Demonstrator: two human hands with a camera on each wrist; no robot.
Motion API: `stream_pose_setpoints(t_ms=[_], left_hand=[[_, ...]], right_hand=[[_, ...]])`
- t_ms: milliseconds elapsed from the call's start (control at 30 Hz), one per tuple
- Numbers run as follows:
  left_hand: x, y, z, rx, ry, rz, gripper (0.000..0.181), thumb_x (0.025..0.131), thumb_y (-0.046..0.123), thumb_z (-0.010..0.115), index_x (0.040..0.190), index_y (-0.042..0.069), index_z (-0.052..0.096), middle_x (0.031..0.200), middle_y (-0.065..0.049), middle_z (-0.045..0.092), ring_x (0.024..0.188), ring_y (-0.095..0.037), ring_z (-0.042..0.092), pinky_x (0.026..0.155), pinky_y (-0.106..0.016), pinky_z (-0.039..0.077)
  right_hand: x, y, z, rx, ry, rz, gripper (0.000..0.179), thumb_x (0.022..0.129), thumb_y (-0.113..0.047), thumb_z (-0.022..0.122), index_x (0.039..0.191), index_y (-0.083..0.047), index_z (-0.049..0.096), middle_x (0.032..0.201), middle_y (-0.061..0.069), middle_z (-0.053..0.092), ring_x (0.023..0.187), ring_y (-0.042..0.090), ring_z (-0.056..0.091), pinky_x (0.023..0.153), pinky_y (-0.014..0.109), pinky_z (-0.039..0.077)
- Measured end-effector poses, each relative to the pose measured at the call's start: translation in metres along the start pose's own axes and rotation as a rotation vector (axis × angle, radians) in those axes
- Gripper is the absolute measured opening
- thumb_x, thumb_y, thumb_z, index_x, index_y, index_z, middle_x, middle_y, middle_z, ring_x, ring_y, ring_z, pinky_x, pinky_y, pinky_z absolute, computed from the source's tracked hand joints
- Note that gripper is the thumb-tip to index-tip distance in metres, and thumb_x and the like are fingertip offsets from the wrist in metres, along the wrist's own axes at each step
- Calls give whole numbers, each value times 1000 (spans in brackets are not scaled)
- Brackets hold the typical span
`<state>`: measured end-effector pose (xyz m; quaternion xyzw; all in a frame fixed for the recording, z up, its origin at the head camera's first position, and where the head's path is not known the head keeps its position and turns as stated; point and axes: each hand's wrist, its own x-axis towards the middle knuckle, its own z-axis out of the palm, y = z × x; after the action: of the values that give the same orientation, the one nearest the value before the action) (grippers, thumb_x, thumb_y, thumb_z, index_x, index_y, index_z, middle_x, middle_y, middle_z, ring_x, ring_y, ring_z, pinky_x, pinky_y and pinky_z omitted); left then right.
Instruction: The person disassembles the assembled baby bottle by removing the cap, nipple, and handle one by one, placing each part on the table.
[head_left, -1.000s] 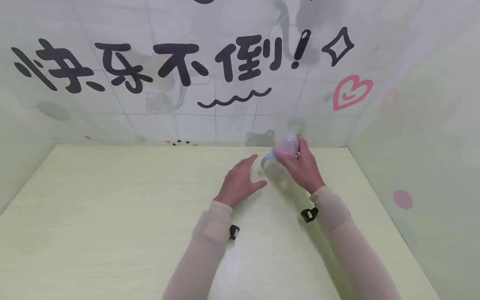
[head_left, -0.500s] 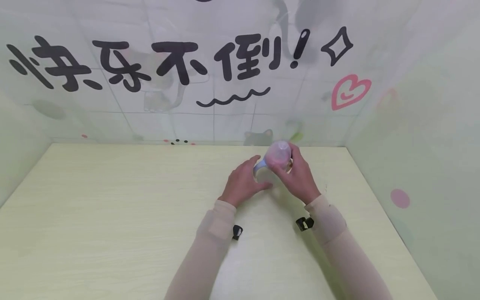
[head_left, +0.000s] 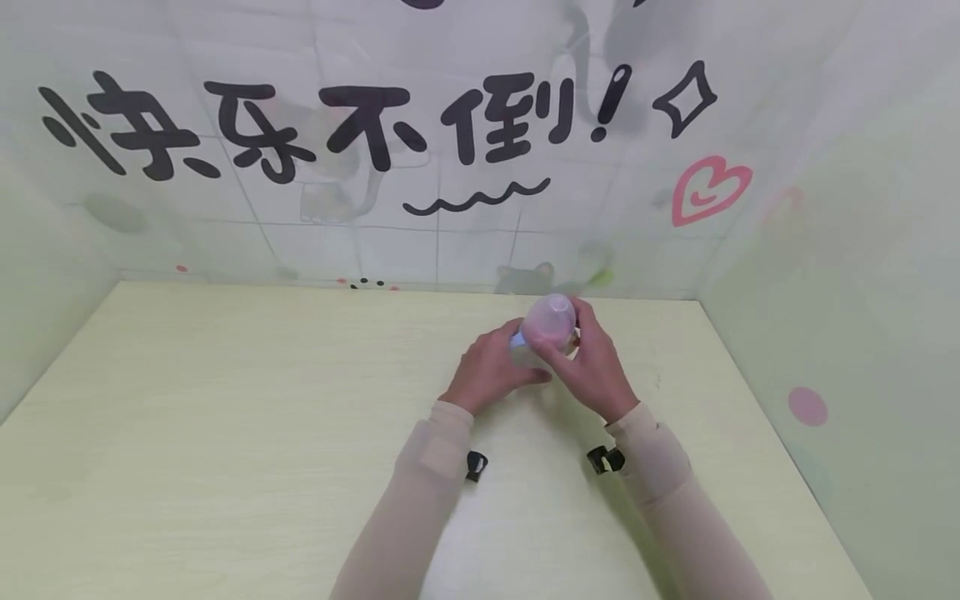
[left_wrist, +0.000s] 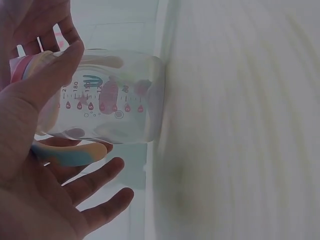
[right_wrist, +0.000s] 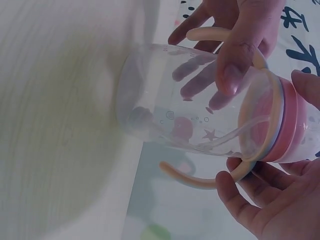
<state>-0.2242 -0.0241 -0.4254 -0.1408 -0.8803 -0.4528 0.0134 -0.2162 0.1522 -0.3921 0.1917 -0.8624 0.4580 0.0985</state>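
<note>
A clear baby bottle (left_wrist: 117,112) stands upright near the back of the table, its base close over the surface. It has red scale marks, a pink collar (right_wrist: 290,122), a translucent domed cap (head_left: 550,315) and two curved side handles (right_wrist: 187,179). My left hand (head_left: 489,367) holds the bottle from the left, thumb on its side near the neck and fingers around the handle side. From the right, my right hand (head_left: 597,367) grips the top around the cap and collar, with fingertips by the other handle. A straw (right_wrist: 232,136) shows inside.
The pale wood-grain table (head_left: 247,433) runs up to a back wall (head_left: 390,250) with black lettering and a pink heart. A side wall (head_left: 862,333) bounds it on the right. Each wrist carries a small black device (head_left: 476,466).
The bottle has moved left and slightly toward me with my right hand. My left hand, apart from it a second ago, has come up and taken hold of its left side.
</note>
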Motion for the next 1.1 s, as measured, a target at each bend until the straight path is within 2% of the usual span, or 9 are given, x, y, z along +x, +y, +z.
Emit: stream_pose_setpoints(t_ms=[167, 333, 533, 633, 767, 967, 1100], left_hand=[[-1, -1, -2, -18, -17, 7, 69, 73, 40, 88, 133, 19, 59, 115, 2, 68, 103, -17, 62, 88, -41, 51], [-2, -1, -5, -7, -29, 19, 66, 72, 41, 88, 129, 18, 61, 111, 2, 69, 97, -15, 63, 83, -39, 52], [-5, 5, -13, -4, -38, 44, 59, 72, 41, 88, 121, 19, 64, 103, 5, 67, 89, -14, 61, 76, -35, 51], [-6, 8, -17, -6, -30, 66, 58, 71, 39, 88, 120, 18, 65, 101, 5, 67, 88, -14, 60, 75, -34, 51], [-9, 12, -23, -13, -12, 93, 61, 69, 39, 90, 120, 17, 65, 100, 3, 67, 87, -15, 61, 74, -33, 51], [-14, 22, -33, -45, -3, 133, 64, 68, 40, 90, 121, 15, 65, 103, -1, 68, 87, -19, 61, 72, -33, 51], [-19, 29, -42, -63, -12, 149, 63, 67, 39, 90, 121, 16, 67, 102, 1, 68, 86, -17, 60, 71, -32, 51]], right_hand=[[-2, -2, 3, 3, 5, -3, 67, 90, -32, 74, 142, -6, 41, 121, 8, 61, 99, 22, 58, 78, 43, 51], [-4, -4, 3, 15, 3, 20, 68, 90, -34, 73, 142, -5, 39, 121, 8, 59, 98, 22, 57, 76, 41, 49], [-7, -7, 2, 56, 26, 40, 67, 91, -29, 74, 142, -3, 39, 121, 11, 58, 99, 23, 55, 79, 51, 49], [-8, -9, 0, 79, 35, 35, 65, 91, -26, 73, 141, -3, 39, 122, 11, 59, 102, 22, 55, 81, 52, 49], [-10, -14, -6, 99, 30, 29, 62, 92, -23, 72, 141, -4, 39, 122, 9, 59, 104, 19, 55, 82, 47, 49], [-13, -21, -22, 133, 16, -38, 55, 94, -13, 68, 142, -8, 43, 120, 7, 59, 104, 18, 56, 80, 40, 49], [-14, -28, -34, 183, -6, -76, 51, 94, -8, 67, 140, -10, 47, 120, 5, 58, 107, 18, 58, 85, 33, 49]])
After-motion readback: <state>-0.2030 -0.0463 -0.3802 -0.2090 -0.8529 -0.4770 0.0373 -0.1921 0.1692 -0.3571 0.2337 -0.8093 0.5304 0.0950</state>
